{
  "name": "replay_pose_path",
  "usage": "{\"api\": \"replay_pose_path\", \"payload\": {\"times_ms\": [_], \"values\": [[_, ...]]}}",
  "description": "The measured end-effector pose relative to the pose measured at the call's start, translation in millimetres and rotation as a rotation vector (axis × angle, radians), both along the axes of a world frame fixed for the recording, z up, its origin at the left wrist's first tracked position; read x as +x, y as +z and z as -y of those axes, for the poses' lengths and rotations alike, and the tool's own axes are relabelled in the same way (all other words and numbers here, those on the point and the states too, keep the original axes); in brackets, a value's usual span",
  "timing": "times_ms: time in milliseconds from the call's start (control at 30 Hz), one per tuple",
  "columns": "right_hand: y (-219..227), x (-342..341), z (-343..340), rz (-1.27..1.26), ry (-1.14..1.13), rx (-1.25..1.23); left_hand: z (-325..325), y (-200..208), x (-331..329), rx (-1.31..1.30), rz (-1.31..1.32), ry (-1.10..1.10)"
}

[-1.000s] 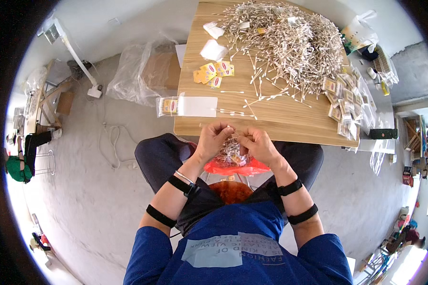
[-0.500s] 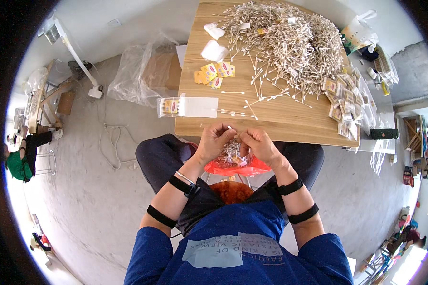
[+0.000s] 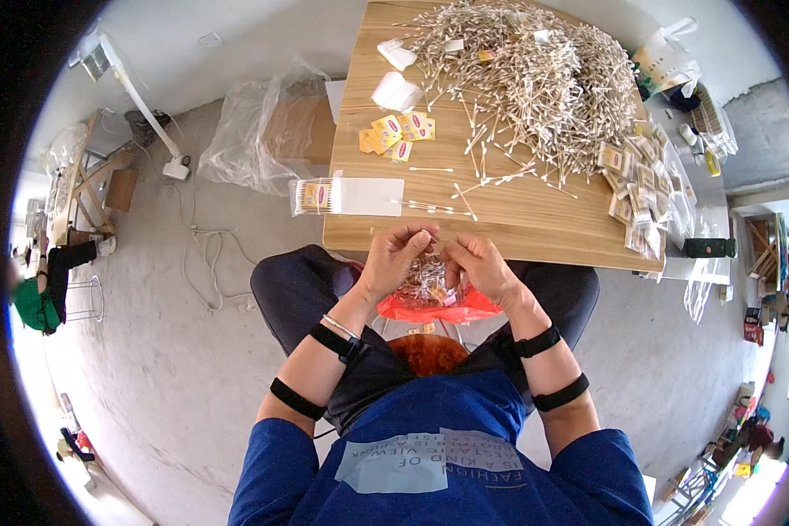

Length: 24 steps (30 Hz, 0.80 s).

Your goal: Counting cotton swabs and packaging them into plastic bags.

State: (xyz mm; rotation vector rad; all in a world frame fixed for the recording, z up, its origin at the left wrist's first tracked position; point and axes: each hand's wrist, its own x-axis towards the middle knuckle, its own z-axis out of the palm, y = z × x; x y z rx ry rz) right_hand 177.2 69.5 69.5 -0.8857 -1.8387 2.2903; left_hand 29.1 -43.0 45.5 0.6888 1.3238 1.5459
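Note:
My left hand and my right hand meet just off the table's near edge, fingertips close together. Finger and thumb of the left are pinched on a cotton swab, its white tip barely showing. The right is also pinched closed; what it holds is hidden. Below them, a red plastic bag full of cotton swabs rests between my knees. Beyond the left hand lie a few loose swabs and a clear pack of swabs with a yellow label, set on a white strip.
A big heap of cotton swabs covers the far part of the wooden table. Yellow cards lie at the left, white sheets behind them. Filled small packs pile up at the right edge. A clear plastic bag lies left of the table.
The swab tip at my left fingertips shows less than before. Both hands stay in nearly the same place, with only small finger movements.

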Motion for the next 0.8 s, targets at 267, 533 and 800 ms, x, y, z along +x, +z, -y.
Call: {"api": "replay_pose_path", "payload": {"times_ms": [267, 533, 800], "values": [[-13, -2, 2, 0.023, 0.041, 0.056, 4, -5, -10, -0.138, -0.309, -0.073], [-40, -21, -5, 0.023, -0.017, 1.177, 1, -6, -26, -0.021, -1.23, -0.018], [-37, -30, -21, 0.205, -0.316, 1.263, -19, -8, -27, -0.02, -1.327, 0.106]]}}
